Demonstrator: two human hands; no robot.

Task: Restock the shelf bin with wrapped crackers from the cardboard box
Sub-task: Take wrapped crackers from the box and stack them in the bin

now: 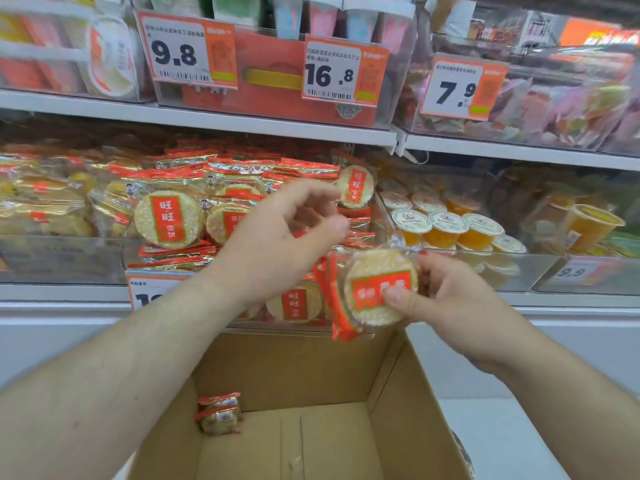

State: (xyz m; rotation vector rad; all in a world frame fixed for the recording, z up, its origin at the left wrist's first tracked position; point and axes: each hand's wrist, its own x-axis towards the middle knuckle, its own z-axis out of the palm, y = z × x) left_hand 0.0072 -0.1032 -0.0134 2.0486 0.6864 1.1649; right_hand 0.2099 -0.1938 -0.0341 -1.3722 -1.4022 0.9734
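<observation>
Above the left hand (277,233), a price tag (187,50) on the upper bin front reads 9.8. Right of it a second tag (344,72) reads 16.8, and above the right hand (446,292) a third tag (462,86) reads 7.9. Their small print is too blurred to read. Just left of the left hand, a cracker (168,220) in the bin carries a red label with 旺旺. Right of the right hand, a blurred low tag (573,271) reads 9.9.

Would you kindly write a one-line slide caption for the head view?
Right hand holds wrapped crackers before the shelf bin; left hand open above the cardboard box.
</observation>
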